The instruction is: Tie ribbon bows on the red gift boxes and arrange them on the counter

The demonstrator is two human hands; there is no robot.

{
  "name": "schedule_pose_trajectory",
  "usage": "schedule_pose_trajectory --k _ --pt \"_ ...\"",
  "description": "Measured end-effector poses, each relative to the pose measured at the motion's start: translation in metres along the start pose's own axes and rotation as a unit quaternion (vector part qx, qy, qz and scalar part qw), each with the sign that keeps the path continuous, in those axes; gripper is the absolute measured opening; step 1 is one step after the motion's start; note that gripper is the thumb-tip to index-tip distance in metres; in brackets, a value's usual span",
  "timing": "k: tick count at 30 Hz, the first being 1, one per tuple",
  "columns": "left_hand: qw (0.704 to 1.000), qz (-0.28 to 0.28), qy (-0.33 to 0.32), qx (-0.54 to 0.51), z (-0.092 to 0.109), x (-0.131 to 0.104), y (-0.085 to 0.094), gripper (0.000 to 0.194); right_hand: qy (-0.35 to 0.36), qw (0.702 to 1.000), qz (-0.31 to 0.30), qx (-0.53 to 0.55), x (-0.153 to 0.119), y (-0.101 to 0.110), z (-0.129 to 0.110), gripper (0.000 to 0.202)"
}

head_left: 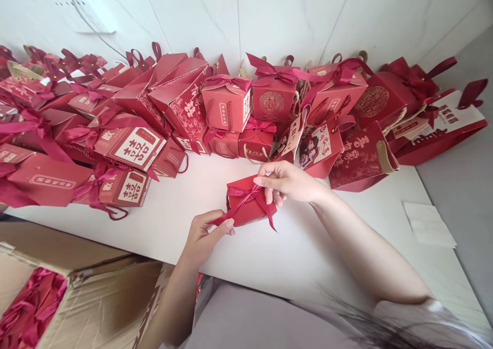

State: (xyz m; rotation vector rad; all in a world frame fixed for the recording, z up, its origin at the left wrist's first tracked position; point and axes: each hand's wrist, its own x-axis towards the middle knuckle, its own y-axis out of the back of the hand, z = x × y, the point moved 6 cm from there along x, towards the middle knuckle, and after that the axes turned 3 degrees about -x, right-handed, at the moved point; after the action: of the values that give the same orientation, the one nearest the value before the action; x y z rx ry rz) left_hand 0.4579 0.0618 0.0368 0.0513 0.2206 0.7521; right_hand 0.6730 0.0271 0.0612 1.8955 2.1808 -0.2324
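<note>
A small red gift box (252, 211) rests on the white table in front of me, with a dark pink satin ribbon (242, 201) across its top. My left hand (210, 233) pinches one end of the ribbon at the box's left front corner. On the far side, my right hand (283, 181) has thumb and forefinger closed on the ribbon near its crossing at the top of the box. Another ribbon tail hangs over the box's right side. Whether the crossing is a finished knot, I cannot tell.
Rows of red gift boxes and bags (225, 105) with ribbons and cord handles line the wall and fill the table's left side. An open cardboard box (111, 297) holding red boxes stands below the front edge. White paper (429, 224) lies on the right of the table (181, 192).
</note>
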Motion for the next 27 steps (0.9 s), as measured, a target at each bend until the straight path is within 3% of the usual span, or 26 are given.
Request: schedule_pose_trajectory --k 4,8,11,16,27 --pt "0.999 0.015 -0.036 0.009 0.004 0.004 0.004 0.031 -0.003 1.0 -0.003 -0.003 0.0 -0.002 0.0 0.035" --pt "0.979 0.167 -0.119 -0.015 0.021 0.011 0.02 0.023 -0.007 1.0 -0.011 -0.022 -0.002 -0.002 -0.002 0.037" --pt "0.97 0.214 -0.11 0.024 0.029 0.017 0.022 0.022 -0.003 0.999 -0.022 -0.032 -0.003 -0.002 -0.005 0.038" --pt "0.981 0.168 -0.05 0.087 0.023 0.024 0.014 0.031 0.008 0.999 -0.025 -0.035 -0.005 0.0 -0.006 0.035" --pt "0.986 0.116 -0.086 0.08 0.027 0.015 0.009 0.029 0.006 0.998 0.004 -0.054 -0.005 0.002 -0.008 0.03"
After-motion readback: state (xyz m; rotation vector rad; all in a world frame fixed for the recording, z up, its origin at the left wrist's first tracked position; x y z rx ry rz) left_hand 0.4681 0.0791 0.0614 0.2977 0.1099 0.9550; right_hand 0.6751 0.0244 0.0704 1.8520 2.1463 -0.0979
